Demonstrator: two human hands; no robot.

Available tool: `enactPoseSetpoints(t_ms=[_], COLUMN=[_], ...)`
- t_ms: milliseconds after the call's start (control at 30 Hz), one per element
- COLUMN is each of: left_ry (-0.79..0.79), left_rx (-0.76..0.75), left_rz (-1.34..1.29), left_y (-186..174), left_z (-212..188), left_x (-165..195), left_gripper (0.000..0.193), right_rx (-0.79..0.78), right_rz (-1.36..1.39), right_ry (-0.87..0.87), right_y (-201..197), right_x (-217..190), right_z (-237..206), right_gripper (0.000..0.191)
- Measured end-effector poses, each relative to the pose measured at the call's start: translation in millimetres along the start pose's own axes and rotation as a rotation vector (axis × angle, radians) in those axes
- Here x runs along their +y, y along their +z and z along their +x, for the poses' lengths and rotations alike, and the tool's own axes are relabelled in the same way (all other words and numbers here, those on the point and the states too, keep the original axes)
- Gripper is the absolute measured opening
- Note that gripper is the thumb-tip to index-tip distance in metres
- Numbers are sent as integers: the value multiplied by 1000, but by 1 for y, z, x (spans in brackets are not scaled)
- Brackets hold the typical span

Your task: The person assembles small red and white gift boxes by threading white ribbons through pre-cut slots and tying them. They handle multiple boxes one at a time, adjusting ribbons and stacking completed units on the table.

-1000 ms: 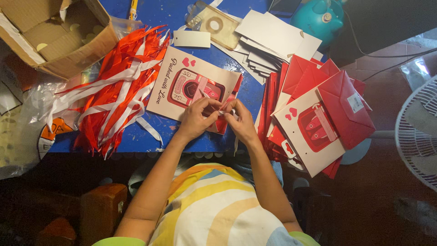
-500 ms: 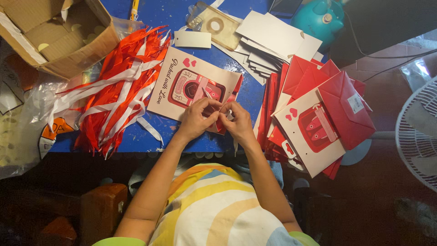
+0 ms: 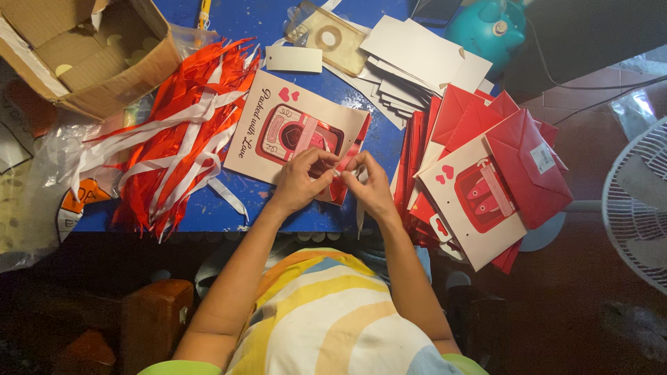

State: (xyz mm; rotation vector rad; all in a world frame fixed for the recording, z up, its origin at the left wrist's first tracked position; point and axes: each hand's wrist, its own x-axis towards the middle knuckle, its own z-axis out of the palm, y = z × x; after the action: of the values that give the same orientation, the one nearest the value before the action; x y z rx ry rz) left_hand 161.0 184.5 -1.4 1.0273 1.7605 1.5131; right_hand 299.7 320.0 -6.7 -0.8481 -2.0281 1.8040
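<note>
Blue tabletop [image 3: 264, 28] carries everything. At its near edge, the left hand [image 3: 300, 182] and right hand [image 3: 372, 186] meet, fingertips pinched narrowly together on a thin white ribbon [image 3: 360, 215] over the near corner of a beige printed paper bag with red artwork [image 3: 292, 132]. Left lies a heap of red and white ribbons [image 3: 174, 146]; right, a stack of red folded bags [image 3: 500, 160]. At the far left corner sits an open cardboard box [image 3: 83, 55].
</note>
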Motion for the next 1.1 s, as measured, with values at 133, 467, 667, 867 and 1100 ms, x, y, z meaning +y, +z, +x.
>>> enactPoseSetpoints(t_ms=[133, 467, 667, 867, 1100], left_ry=[27, 45, 67, 44, -10], left_rx=[-1, 3, 11, 24, 7], left_rz=[-62, -75, -67, -20, -60], left_y=[-1, -2, -2, -2, -4], left_z=[0, -1, 1, 3, 3], left_x=[0, 0, 1, 2, 1], left_gripper=[27, 29, 39, 36, 32], right_rx=[55, 82, 43, 82, -7], right_rz=[-343, -396, -228, -88, -72], right_ry=[-359, -291, -222, -218, -173], right_y=[12, 13, 7, 3, 5], right_x=[-5, -7, -1, 2, -3], right_z=[-4, -2, -1, 1, -4], right_gripper=[20, 13, 10, 9, 25])
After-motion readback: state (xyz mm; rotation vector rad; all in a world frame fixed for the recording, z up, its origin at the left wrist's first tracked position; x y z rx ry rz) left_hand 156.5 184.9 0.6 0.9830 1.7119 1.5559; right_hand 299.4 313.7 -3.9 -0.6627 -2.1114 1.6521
